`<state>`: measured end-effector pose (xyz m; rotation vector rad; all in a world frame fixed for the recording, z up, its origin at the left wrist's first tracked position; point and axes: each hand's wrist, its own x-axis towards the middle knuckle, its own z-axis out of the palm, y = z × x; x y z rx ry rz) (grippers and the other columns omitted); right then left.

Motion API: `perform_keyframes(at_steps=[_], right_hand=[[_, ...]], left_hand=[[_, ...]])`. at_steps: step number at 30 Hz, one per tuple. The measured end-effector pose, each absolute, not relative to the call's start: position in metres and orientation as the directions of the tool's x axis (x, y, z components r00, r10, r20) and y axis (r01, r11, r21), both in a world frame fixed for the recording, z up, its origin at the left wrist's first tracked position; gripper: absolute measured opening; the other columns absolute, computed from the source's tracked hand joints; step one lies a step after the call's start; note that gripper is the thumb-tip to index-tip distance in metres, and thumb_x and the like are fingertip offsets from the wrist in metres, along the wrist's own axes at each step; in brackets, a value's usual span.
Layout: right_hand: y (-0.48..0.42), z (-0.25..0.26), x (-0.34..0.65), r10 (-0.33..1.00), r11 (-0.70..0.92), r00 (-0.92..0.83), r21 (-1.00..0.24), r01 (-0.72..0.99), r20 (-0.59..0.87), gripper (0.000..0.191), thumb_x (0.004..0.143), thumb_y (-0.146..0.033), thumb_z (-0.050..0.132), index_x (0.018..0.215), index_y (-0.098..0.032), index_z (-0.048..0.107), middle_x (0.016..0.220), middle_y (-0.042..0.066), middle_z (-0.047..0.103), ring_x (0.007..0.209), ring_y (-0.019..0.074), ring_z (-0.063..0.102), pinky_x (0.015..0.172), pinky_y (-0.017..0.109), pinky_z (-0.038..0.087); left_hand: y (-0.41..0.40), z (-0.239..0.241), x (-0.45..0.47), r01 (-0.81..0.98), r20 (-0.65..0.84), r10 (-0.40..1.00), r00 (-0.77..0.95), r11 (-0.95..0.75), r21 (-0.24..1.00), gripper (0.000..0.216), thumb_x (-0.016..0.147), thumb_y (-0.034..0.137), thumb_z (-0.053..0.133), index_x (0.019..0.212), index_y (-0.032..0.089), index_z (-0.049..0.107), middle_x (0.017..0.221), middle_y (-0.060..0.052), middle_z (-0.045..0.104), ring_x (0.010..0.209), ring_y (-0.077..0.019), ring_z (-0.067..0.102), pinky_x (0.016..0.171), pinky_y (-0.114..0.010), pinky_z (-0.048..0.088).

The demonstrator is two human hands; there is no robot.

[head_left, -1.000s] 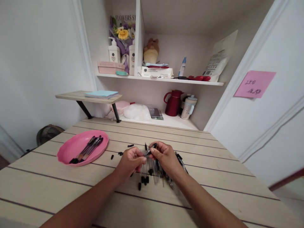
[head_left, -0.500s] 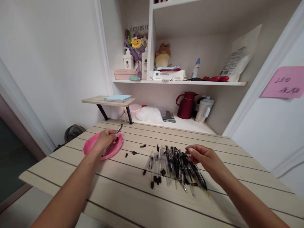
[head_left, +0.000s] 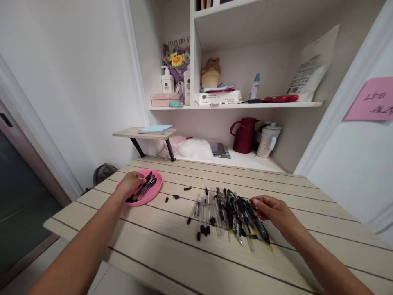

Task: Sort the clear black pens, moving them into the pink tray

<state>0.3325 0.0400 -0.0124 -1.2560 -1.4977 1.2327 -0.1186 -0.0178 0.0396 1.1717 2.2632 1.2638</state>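
A round pink plate [head_left: 157, 189] on the left of the table holds several dark pens [head_left: 147, 188]. Over its left side, my left hand [head_left: 132, 182] has its fingers closed at the upper end of one of these pens. A loose heap of black and clear pens [head_left: 233, 213] lies at the table's middle right, pointing in various directions. My right hand [head_left: 272, 209] is at the heap's right edge, thumb and forefinger pinched on a pen there; its other fingers are curled and partly hidden. Clear pen barrels with black caps [head_left: 202, 213] form the heap's left side.
Small black caps [head_left: 176, 197] lie between plate and heap. A low wooden riser [head_left: 125, 133] bearing blue paper [head_left: 155, 129] stands at the back left. Behind the table are a white plastic bag [head_left: 196, 148], a red jug [head_left: 244, 135] and a pale cup [head_left: 267, 141].
My left hand has lowered, and the pen that stuck up from it now lies among those in the plate. My right hand has shifted slightly right along the heap. The view has turned slightly.
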Motion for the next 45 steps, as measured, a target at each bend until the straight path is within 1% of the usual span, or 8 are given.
perform_keyframes(at_steps=[6,10,15,25,30,37,41,45], right_hand=[[0.040,-0.013,0.331,0.985,0.016,-0.174,-0.979,0.204,-0.020,0.028,0.063,-0.042,0.060,0.075,-0.016,0.062,0.060,0.000,0.058,0.052,0.0106,0.051,0.045,0.022,0.037],[0.042,-0.016,0.331,0.982,0.038,-0.191,-0.973,0.226,-0.006,0.031,0.064,-0.044,0.058,0.075,-0.015,0.062,0.060,0.001,0.057,0.051,0.0111,0.051,0.044,0.022,0.037],[0.043,-0.016,0.333,0.981,0.051,-0.192,-0.969,0.243,0.003,0.030,0.066,-0.044,0.057,0.075,-0.016,0.061,0.057,0.000,0.056,0.051,0.0109,0.050,0.044,0.022,0.036],[0.040,-0.014,0.327,0.980,0.054,-0.198,-0.970,0.239,0.006,0.028,0.066,-0.044,0.056,0.071,-0.017,0.059,0.051,-0.002,0.054,0.047,0.0111,0.049,0.043,0.022,0.034],[0.043,-0.017,0.328,0.980,0.058,-0.196,-0.975,0.214,0.016,0.026,0.066,-0.041,0.057,0.071,-0.016,0.060,0.051,-0.002,0.054,0.047,0.0105,0.048,0.042,0.021,0.034],[0.046,-0.010,0.333,0.985,0.042,-0.171,-0.980,0.196,0.008,0.027,0.064,-0.042,0.058,0.071,-0.016,0.059,0.054,-0.001,0.056,0.047,0.0101,0.049,0.043,0.022,0.036],[0.057,0.003,0.347,0.996,0.075,-0.054,-0.967,0.245,0.064,0.023,0.064,-0.039,0.058,0.069,-0.016,0.058,0.063,0.001,0.061,0.049,0.0096,0.052,0.043,0.021,0.036],[0.067,0.010,0.356,0.997,0.067,-0.062,-0.894,0.443,0.044,0.017,0.065,-0.034,0.057,0.064,-0.016,0.057,0.059,0.001,0.060,0.046,0.0100,0.053,0.040,0.020,0.034]], left_hand=[[-0.017,0.048,-0.085,0.655,0.204,0.865,-0.458,0.173,0.736,0.009,0.061,0.025,0.057,0.063,0.017,0.057,0.054,0.001,0.056,0.050,-0.0127,0.049,0.048,-0.022,0.032],[-0.016,0.041,-0.045,0.741,0.174,0.960,-0.219,0.047,0.669,0.007,0.061,0.022,0.055,0.063,0.018,0.061,0.055,0.001,0.058,0.054,-0.0133,0.051,0.051,-0.022,0.034],[-0.012,0.026,-0.014,0.794,0.143,0.986,-0.082,-0.022,0.607,0.007,0.059,0.015,0.054,0.058,0.018,0.061,0.060,-0.001,0.061,0.058,-0.0144,0.053,0.053,-0.022,0.034],[0.000,0.003,0.032,0.866,0.085,0.995,-0.043,-0.005,0.499,0.008,0.059,0.024,0.058,0.063,0.018,0.061,0.063,-0.005,0.063,0.062,-0.0187,0.055,0.054,-0.025,0.032],[0.003,-0.008,0.043,0.875,0.091,0.992,-0.090,0.034,0.483,0.017,0.055,0.018,0.056,0.071,0.019,0.061,0.068,-0.006,0.063,0.068,-0.0216,0.055,0.057,-0.027,0.032],[0.007,-0.009,0.038,0.810,0.089,0.984,-0.153,0.073,0.582,0.023,0.047,0.008,0.056,0.067,0.020,0.060,0.060,-0.002,0.060,0.065,-0.0201,0.055,0.057,-0.026,0.033],[0.010,-0.003,0.037,0.709,0.070,0.983,-0.172,0.074,0.701,0.017,0.055,0.015,0.054,0.071,0.018,0.058,0.051,0.001,0.053,0.050,-0.0141,0.050,0.048,-0.023,0.032],[0.009,-0.003,0.035,0.254,-0.049,0.989,-0.142,0.084,0.964,0.017,0.058,0.022,0.056,0.074,0.015,0.056,0.049,0.005,0.046,0.040,-0.0081,0.043,0.042,-0.020,0.031]])
